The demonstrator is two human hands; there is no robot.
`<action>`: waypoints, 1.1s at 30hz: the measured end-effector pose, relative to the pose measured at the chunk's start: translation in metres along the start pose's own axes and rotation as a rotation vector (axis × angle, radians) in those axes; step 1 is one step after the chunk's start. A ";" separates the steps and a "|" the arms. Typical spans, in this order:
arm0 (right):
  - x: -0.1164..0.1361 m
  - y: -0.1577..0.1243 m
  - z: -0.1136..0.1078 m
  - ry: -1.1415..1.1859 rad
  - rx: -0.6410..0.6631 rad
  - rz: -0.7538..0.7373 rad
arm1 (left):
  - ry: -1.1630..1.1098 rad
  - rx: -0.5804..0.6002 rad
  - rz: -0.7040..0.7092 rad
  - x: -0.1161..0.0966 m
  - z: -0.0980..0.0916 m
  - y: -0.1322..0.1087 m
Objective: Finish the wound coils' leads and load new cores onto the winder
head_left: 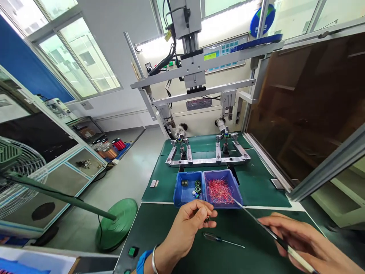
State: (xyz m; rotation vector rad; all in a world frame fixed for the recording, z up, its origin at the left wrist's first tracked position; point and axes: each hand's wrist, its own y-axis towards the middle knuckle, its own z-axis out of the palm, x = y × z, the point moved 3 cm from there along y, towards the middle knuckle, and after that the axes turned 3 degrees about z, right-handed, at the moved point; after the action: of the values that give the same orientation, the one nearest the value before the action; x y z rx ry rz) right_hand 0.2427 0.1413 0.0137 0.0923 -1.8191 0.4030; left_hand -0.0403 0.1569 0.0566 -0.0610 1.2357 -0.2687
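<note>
Left hand [195,219] pinches a small copper-tinted part [207,219], half hidden, nearside of the purple bin [235,185]. Right hand [299,238] grips a slim tool [281,242], tip seemingly at that bin's near-right corner. Best keep the part steady, tool light.

Pale wall [114,38] at 11, paned window [81,57] at 10 with daylight through it, blue wall section [25,57] toward 9. Strip light [225,21] glaring at 1, more window [299,15] at 2. Floor [134,167] at 8: grey, smooth, slightly reflective. Blue-edged cabinet [57,207] at 8, green floor fan [122,219] between 7 and 8, its wire cage at 9. Pale shelving [339,215] at 4, partly cut off.
</note>
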 end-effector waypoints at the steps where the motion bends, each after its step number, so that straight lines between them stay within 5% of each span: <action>1: 0.016 0.007 0.005 -0.002 0.049 -0.016 | 0.028 0.022 0.001 0.000 0.002 0.004; 4: 0.047 0.030 0.018 0.001 0.227 -0.050 | 0.103 0.076 -0.029 0.003 0.010 0.013; 8: 0.049 0.055 0.027 0.119 0.382 0.009 | 0.006 0.069 -0.198 0.008 0.020 0.023; 25: 0.035 0.063 0.027 0.194 0.384 -0.002 | 0.014 0.060 -0.285 0.013 0.030 0.051; 33: 0.024 0.051 0.031 0.125 0.315 0.130 | 0.046 0.087 -0.316 0.014 0.028 0.048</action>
State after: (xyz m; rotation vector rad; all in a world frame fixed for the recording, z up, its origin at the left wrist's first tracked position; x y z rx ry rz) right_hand 0.1941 0.1829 0.0174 0.1630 -1.6315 0.7699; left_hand -0.0012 0.1972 0.0439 -0.1760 1.2568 -0.6005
